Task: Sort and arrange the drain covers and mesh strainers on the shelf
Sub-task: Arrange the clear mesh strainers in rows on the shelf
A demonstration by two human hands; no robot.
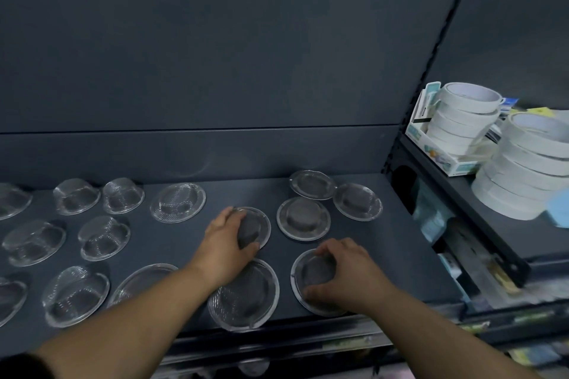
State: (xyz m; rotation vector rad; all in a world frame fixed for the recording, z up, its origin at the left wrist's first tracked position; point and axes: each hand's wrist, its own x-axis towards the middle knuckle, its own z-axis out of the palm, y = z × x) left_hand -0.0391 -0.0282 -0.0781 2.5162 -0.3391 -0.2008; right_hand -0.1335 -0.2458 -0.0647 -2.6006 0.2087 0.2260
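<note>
- shelf [400,243]: dark flat deck with a plain back panel; it carries every strainer in view, each lying singly, with no stacks that can be made out
- left group [103,237]: deep-bowled mesh strainers in clear wrap, laid in loose rows from back to front; spacing is uneven and several sit tilted
- right back cluster [303,218]: three flat-rimmed strainers with shallow centres, rims touching or nearly so
- middle strainer [258,221]: flat-rimmed, lying between the two groups; the left hand [226,243] lies over its near side, fingers and thumb curled round the raised centre
- front-right strainer [308,274]: flat-rimmed, near the front edge; the right hand [348,274] grips it, thumb at the near rim and fingers curved over the far side of the dome
- large strainer [246,298]: front centre, close to the edge, partly under the left wrist
- progress, as a judgement: the kinds appear already divided, deep bowls to the left and flat rims to the right; what is left is setting down the two in hand, squaring the rows and evening the gaps, so past halfway but not finished
- display box [446,163]: card, on the neighbouring shelf to the right; it holds a stack of white tape rolls [462,120]
- second tape stack [523,169]: just beside the box, outside it
- no container holds any strainer
- lower shelves: blurred packets, contents not legible
</note>
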